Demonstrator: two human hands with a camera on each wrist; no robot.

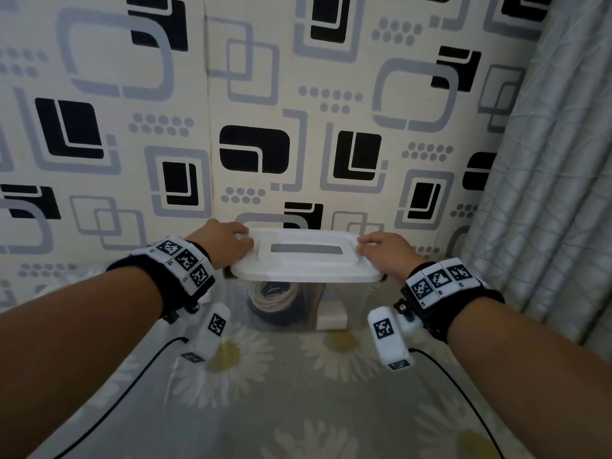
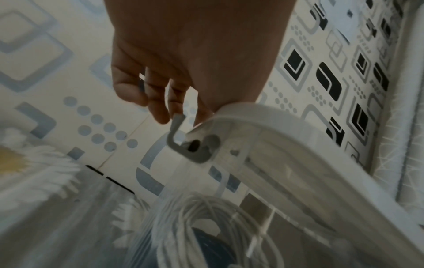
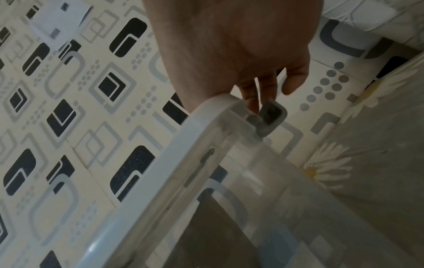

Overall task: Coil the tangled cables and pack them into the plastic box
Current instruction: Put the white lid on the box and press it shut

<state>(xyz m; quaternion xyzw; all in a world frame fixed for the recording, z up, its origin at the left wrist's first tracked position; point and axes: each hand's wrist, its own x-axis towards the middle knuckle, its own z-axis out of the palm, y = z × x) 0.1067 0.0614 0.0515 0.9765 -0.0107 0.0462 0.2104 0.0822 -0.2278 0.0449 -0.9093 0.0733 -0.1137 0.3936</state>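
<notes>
A clear plastic box point(image 1: 359, 303) stands on the daisy-print cloth, close to the wall. Its white lid point(image 1: 308, 265) lies on top. My left hand point(image 1: 225, 243) grips the lid's left end, thumb on top. My right hand point(image 1: 387, 253) grips the right end the same way. Through the box wall I see a coiled white cable point(image 1: 275, 298), a dark coil point(image 1: 281, 319) under it and a white adapter point(image 1: 331, 314). In the left wrist view my fingers point(image 2: 158, 108) hang beside a grey latch point(image 2: 192, 150), above the white coil point(image 2: 206, 226). In the right wrist view my fingertips point(image 3: 252, 101) touch the other grey latch point(image 3: 271, 116).
A patterned wall point(image 1: 298, 127) rises just behind the box. A pale curtain point(image 1: 549, 193) hangs at the right. The daisy-print cloth point(image 1: 298, 392) covers the surface in front of the box. Black leads point(image 1: 116, 399) run back from my wrist cameras.
</notes>
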